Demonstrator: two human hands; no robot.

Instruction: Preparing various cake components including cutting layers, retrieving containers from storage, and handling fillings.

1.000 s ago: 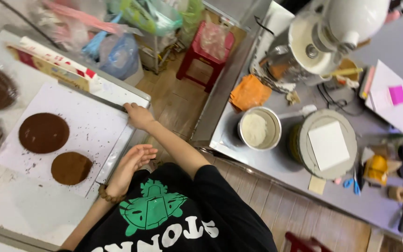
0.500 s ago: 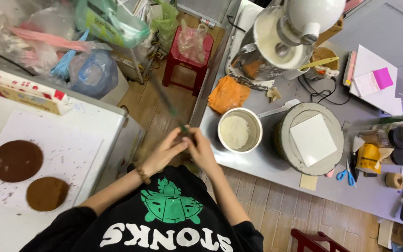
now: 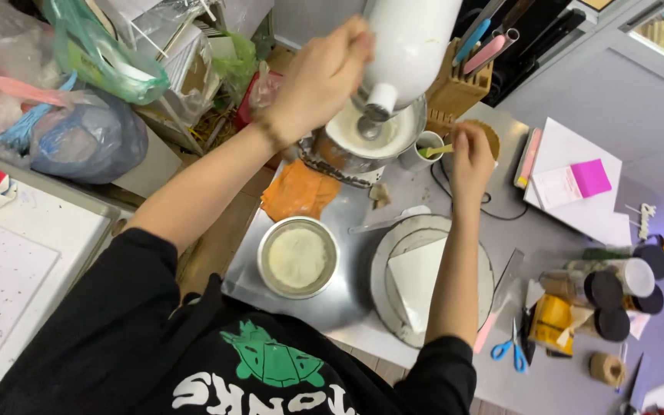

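Observation:
A white stand mixer (image 3: 409, 46) stands at the back of the steel worktop (image 3: 347, 300), its head over a metal bowl (image 3: 363, 146) of pale cream. My left hand (image 3: 324, 77) is raised and grips the side of the mixer head. My right hand (image 3: 470, 157) is stretched out beside the bowl. Its fingers pinch the handle of a yellow-green spoon (image 3: 438, 151) that rests in a small white cup (image 3: 424, 150).
A small steel bowl of white cream (image 3: 297, 257) and a round turntable with a white square (image 3: 424, 277) sit near me. An orange cloth (image 3: 301, 192), jars (image 3: 601, 296), blue scissors (image 3: 509, 350) and papers (image 3: 578, 184) crowd the worktop. Plastic bags (image 3: 78, 131) lie at the left.
My hands were together at my chest half a second ago. Both arms have since reached forward, the left onto the mixer head and the right to the cup. The view has swung towards the mixer.

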